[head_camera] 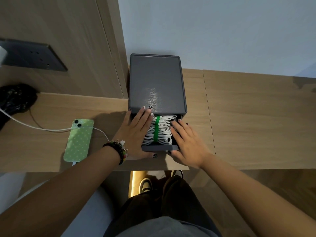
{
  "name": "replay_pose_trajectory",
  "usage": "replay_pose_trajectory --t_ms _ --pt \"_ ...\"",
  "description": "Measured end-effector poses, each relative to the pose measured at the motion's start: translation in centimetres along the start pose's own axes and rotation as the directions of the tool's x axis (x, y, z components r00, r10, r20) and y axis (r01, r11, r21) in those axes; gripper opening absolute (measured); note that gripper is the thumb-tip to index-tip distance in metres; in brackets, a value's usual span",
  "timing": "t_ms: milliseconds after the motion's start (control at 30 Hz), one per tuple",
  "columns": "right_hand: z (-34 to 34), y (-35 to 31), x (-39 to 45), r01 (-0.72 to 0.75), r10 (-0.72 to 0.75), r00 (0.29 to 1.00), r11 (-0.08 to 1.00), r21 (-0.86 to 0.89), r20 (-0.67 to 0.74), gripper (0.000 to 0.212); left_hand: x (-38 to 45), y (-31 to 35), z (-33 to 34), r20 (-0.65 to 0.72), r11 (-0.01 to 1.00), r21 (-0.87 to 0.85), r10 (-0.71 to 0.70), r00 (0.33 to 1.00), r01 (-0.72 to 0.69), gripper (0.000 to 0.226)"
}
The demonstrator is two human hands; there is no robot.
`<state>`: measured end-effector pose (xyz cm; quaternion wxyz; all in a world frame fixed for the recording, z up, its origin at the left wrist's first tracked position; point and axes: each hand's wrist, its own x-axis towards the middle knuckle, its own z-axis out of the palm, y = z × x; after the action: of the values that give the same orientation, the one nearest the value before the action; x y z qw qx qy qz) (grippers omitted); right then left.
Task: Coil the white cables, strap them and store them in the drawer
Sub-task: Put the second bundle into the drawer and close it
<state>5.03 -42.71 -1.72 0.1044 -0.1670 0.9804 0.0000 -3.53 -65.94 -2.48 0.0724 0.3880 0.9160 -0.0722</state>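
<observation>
White cables (158, 132), bound by a green strap (156, 129), are flanked in the open drawer (160, 147) by the left hand (136, 132) and right hand (188, 141), fingers straight and spread.

From my feed, the left hand (135, 134) and right hand (186, 142) cover both ends of the white cable bundle (158, 130), and the rest of the drawer (160, 147) is hidden inside the grey box (156, 82). The dark object (15, 98) on the surface (248, 117) and the white plug (2, 53) in the wall socket (34, 56) are cut off by the left edge. The phone (79, 139) hides where its charging cable (42, 128) ends.
</observation>
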Motion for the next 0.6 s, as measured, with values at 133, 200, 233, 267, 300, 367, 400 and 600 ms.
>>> replay_pose_trajectory --t_ms 133,200,233,267,300,367,400,600 --pt "-0.3 0.2 0.4 0.045 -0.044 0.999 0.998 0.051 -0.005 0.08 -0.2 0.2 0.1 -0.067 0.998 -0.021 0.064 0.996 -0.065 0.11" --pt "-0.4 0.5 0.7 0.098 -0.099 0.995 0.995 0.03 0.03 0.081 -0.3 0.3 0.0 -0.088 0.996 0.002 0.087 0.992 -0.087 0.101" --pt "-0.4 0.6 0.8 0.12 -0.121 0.992 0.993 0.017 0.048 0.081 -0.3 0.3 -0.1 -0.092 0.996 0.011 0.092 0.992 -0.091 0.098" --pt "-0.4 0.8 0.9 0.133 -0.134 0.989 0.991 0.012 0.061 0.081 -0.3 0.3 -0.2 -0.092 0.996 0.017 0.091 0.992 -0.09 0.096" --pt "-0.4 0.9 1.1 0.14 -0.14 0.987 0.99 0.012 0.073 0.081 -0.3 0.3 -0.4 -0.087 0.996 0.024 0.086 0.992 -0.084 0.095" --pt "-0.3 1.0 1.3 0.142 -0.142 0.987 0.99 0.011 0.08 0.081 -0.2 0.2 -0.5 -0.075 0.996 0.047 0.075 0.994 -0.071 0.094" --pt "-0.3 1.1 1.3 0.143 -0.143 0.987 0.99 0.005 0.076 0.082 -0.2 0.2 -0.6 -0.073 0.996 0.058 0.071 0.995 -0.067 0.094" --pt "-1.3 1.2 2.7 0.088 -0.091 0.994 0.995 0.037 0.068 0.089 0.5 -0.5 -0.7 -0.107 0.996 0.007 0.089 0.99 -0.089 0.089"
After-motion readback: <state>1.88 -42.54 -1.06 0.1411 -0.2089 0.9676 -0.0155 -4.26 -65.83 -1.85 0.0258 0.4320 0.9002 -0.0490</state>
